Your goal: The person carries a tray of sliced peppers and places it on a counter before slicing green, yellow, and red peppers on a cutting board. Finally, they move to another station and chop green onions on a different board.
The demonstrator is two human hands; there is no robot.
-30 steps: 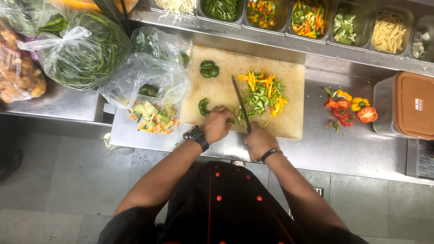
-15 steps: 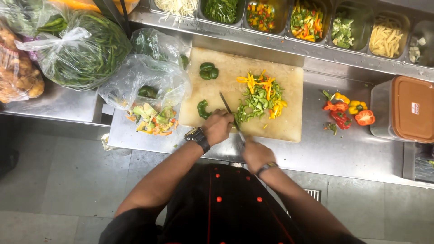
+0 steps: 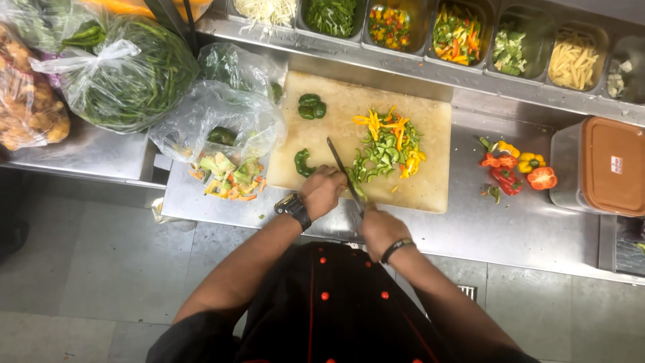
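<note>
The fingers of the right hand (image 3: 380, 230) are curled fully around the handle of a knife (image 3: 344, 171); the long, narrow dark blade angles toward the upper left across the cutting board (image 3: 430, 188). The left hand (image 3: 322, 190) is folded into a loose fist with knuckles down at the lower edge of the board, just left of the blade; whether it grips anything cannot be determined. The board is a pale, worn rectangle with rounded corners at frame centre. A heap of green, yellow and orange pepper strips (image 3: 388, 144) lies right of the blade. A curved green pepper piece (image 3: 303, 162) lies left of the fist, and a glossy green pepper chunk (image 3: 312, 106) sits near the upper left corner of the board.
</note>
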